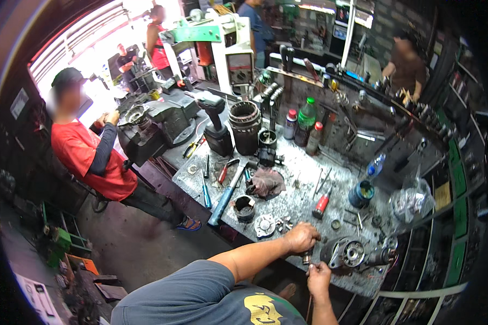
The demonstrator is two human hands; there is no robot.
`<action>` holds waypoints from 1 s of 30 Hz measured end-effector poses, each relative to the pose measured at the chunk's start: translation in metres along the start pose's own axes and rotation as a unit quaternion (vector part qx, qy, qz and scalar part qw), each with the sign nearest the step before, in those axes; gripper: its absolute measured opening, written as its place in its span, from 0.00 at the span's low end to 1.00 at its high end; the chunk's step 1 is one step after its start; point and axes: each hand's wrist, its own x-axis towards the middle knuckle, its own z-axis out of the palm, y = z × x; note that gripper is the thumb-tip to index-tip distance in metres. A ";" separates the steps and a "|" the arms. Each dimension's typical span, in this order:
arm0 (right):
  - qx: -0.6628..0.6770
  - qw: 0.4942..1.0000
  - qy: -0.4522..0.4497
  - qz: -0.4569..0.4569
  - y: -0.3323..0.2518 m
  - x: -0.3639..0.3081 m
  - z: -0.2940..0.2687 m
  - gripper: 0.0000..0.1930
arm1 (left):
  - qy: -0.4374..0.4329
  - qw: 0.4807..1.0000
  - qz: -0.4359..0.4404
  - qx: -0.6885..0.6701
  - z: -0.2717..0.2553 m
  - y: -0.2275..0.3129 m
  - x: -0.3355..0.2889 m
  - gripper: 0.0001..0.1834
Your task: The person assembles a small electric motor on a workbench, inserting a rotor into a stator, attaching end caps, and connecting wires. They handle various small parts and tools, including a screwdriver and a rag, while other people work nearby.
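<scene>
Metal part is in front of me, just off the near edge of the tabletop, below my left hand and left of the motor housing. Left fingers are curled down over its top end, looks like a grasp. Right fingers are bent in at its lower end; can't tell if they pinch the part, something small on it, or just touch. My own hand hides most of the part, so exact shape unclear.

Handling, my guess: short, rigid, shiny steel, so no give. Fairly light next to the housing, but dense for its size. Bench is grimy, so expect an oily film; bare fingers could slip. Best hold is round the barrel with the left, right tips steadying the low end. Not fragile, though a drop over the edge could ding it.

Housing will be the heavy one: take it by the body, not the bearing face. Nearby: silver end cap and black ring to the left, red screwdriver further back, blue cup back right
</scene>
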 end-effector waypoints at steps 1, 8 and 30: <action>-0.024 1.000 0.002 0.008 0.001 -0.002 -0.001 0.04 | -0.004 1.000 -0.010 0.000 -0.001 0.001 0.000 0.14; -0.030 0.998 0.006 -0.061 -0.006 -0.003 -0.001 0.06 | -0.017 1.000 -0.006 0.009 0.001 0.000 0.003 0.15; -0.046 0.998 0.032 -0.002 -0.015 -0.020 0.007 0.06 | -0.010 1.000 -0.016 0.025 -0.006 0.005 0.008 0.13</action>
